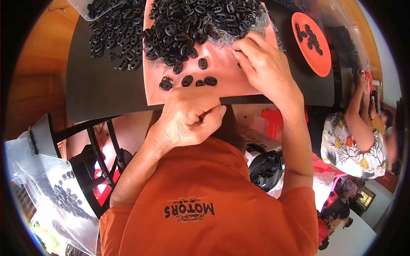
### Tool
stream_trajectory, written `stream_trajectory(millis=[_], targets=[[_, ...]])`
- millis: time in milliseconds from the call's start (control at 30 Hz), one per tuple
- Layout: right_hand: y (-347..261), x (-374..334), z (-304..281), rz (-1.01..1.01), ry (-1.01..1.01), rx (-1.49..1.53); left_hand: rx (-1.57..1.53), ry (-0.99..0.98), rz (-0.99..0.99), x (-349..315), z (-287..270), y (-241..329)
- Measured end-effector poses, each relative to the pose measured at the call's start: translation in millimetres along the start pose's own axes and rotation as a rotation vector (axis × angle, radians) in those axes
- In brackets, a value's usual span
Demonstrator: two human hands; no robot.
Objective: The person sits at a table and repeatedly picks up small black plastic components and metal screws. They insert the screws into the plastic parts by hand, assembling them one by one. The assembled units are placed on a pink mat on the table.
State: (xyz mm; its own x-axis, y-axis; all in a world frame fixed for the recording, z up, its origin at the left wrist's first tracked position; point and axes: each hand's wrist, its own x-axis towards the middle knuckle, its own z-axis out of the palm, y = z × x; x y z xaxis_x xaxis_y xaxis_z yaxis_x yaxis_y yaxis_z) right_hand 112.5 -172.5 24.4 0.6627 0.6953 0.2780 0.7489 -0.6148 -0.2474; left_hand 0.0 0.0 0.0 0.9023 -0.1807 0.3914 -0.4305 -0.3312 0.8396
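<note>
The person wears an orange T-shirt (230, 187) of plain cloth, with dark lettering (188, 212) printed across the chest in bold and smaller lines. Its left sleeve (114, 226) and right sleeve (301, 205) are short, ending above the elbows. Forearms, left hand (190, 113) and right hand (262, 62) are bare. Past the desk's near edge (256, 100), dark legwear (230, 126) shows.

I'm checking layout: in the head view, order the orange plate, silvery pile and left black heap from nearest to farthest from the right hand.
1. Silvery pile, just beyond the right hand
2. Orange plate, to the hand's right
3. Left black heap, far left
</note>
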Motion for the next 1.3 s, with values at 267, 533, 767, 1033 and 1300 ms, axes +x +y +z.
stream_trajectory(millis=[267, 533, 767, 1033, 1300], targets=[[-18, -1, 6, -0.075, 0.096, 0.205, 0.047, -0.004, 0.016, -1, -3, 1], [-33, 10, 16, -0.212, -0.023, 0.100, 0.064, 0.036, 0.072, -3, 1, -4], [-28, -2, 2, -0.165, -0.019, 0.060, -0.007, 0.036, 0.093, -5, 1, -5], [-15, -9, -6, -0.001, -0.068, 0.136, 0.020, 0.020, 0.105, -5, 0, -5], [-17, 31, 16, -0.062, 0.021, 0.025, 0.020, 0.029, 0.096, -6, 0, -7]])
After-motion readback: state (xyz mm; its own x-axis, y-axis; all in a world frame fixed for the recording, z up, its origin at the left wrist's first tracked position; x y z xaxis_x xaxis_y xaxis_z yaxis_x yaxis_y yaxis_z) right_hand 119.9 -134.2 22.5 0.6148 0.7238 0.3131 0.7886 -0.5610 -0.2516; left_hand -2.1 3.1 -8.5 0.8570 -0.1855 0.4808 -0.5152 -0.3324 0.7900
